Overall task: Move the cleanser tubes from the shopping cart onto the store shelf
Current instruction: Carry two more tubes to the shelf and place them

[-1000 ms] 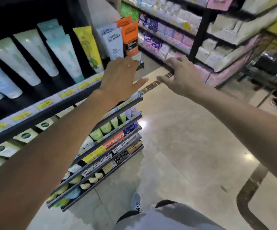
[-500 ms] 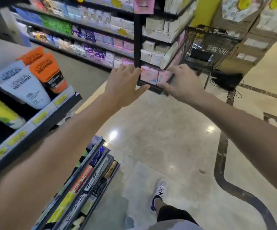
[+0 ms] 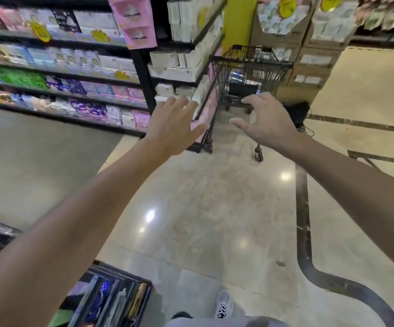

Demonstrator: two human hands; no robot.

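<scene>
A pale, glossy tiled floor (image 3: 214,208) fills most of the view, with a dark curved stripe (image 3: 302,220) running down its right side and bending toward the lower right corner. Along the upper left stands a long run of store shelves (image 3: 57,74) packed with blurred pink, blue, green and purple packs; its end unit (image 3: 186,55) carries white boxes and a pink hanging sign (image 3: 133,22). To the right of that end unit are stacked cardboard cartons (image 3: 313,55) against a yellow wall.

Between the end unit and the cartons stands the black wire shopping cart (image 3: 250,74), just beside the end unit's lower corner, its wheels on the floor. Something dark and something bluish lie inside the basket — too blurred to tell whether they are the cleanser tubes.

At the bottom left edge, the corner of a nearer shelf (image 3: 111,300) shows with products too blurred to name.

Both bare arms stretch forward toward the cart. The left hand (image 3: 174,128) is held flat, fingers straight and slightly spread, holding nothing. The right hand (image 3: 264,119) has its fingers loosely curved and its thumb out to the side — empty as well, not touching the cart.

A white patterned shoe (image 3: 223,305) stands on the floor at the bottom edge.
</scene>
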